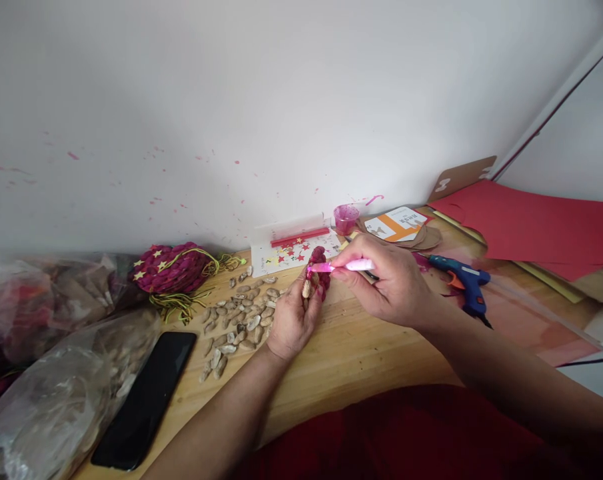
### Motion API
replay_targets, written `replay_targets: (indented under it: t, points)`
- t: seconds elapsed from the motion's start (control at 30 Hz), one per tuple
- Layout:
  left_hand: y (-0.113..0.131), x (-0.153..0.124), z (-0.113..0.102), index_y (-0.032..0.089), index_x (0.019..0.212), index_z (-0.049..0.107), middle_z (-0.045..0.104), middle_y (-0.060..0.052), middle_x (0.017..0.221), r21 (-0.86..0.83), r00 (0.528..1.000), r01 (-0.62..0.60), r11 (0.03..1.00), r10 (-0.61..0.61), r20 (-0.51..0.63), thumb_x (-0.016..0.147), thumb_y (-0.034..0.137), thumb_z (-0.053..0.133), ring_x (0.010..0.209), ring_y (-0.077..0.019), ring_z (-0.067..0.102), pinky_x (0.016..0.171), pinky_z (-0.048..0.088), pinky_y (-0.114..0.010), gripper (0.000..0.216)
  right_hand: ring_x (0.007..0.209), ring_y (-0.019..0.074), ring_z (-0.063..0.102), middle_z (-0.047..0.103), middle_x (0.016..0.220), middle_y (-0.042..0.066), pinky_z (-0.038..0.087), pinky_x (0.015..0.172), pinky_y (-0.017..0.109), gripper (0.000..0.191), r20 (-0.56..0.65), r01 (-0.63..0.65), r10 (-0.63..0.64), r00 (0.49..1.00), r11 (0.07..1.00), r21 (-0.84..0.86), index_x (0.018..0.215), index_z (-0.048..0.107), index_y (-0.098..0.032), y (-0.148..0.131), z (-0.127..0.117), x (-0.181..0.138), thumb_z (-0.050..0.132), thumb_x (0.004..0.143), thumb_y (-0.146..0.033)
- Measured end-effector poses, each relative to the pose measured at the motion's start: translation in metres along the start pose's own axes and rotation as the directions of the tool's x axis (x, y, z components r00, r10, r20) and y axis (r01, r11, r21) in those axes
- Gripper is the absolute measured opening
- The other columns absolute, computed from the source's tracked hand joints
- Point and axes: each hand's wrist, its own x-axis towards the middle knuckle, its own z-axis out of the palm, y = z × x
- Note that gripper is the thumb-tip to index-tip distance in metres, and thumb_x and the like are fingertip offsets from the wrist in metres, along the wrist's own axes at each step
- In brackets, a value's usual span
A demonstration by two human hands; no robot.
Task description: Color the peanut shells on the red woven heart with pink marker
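Right hand (388, 280): curled, with fingers pinched together round a slim pink-and-white pen-shaped tool (352, 266), aimed left at the piece in the other hand.
Left hand (294, 320): bent up from the bench, with fingers closed about a lumpy dark-magenta peanut cluster (318, 256).
Magenta cluster: held above the bench, near the middle of the view; knobbly, deeply coloured, brighter pink near the tool's tip; partly hidden by fingers.
Bare tan ridged peanut (306, 288): at the cluster's near side, uncoloured; cannot tell whether fixed or merely pressed there.
Loose tan peanuts (246, 310): scattered left of the left hand on the pale wooden bench (351, 360).
White sheet with red and gold stars (266, 263): just beyond the cluster.
Small pink-stained clear cup (346, 219): near the wall, behind the right hand.
Blue-and-orange glue gun (464, 279): right of the right hand, lying on its side.
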Motion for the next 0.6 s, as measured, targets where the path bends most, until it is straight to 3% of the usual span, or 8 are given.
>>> replay_targets:
  t: [0.6]
  points:
    - [0.0002, 0.0006, -0.0003, 0.018, 0.126, 0.065, 0.079, -0.009, 0.103, 0.072, 0.998, -0.053, 0.996, 0.054, -0.014, 0.103, 0.03, 0.056, 0.093, -0.021, 0.075, 0.086, 0.057, -0.031, 0.027, 0.071, 0.0133, 0.063, 0.072, 0.084, 0.0, 0.049, 0.071, 0.028, 0.006, 0.01, -0.039, 0.038, 0.999, 0.998, 0.042, 0.094, 0.063, -0.021, 0.0018, -0.0045, 0.0051, 0.064, 0.099, -0.017]
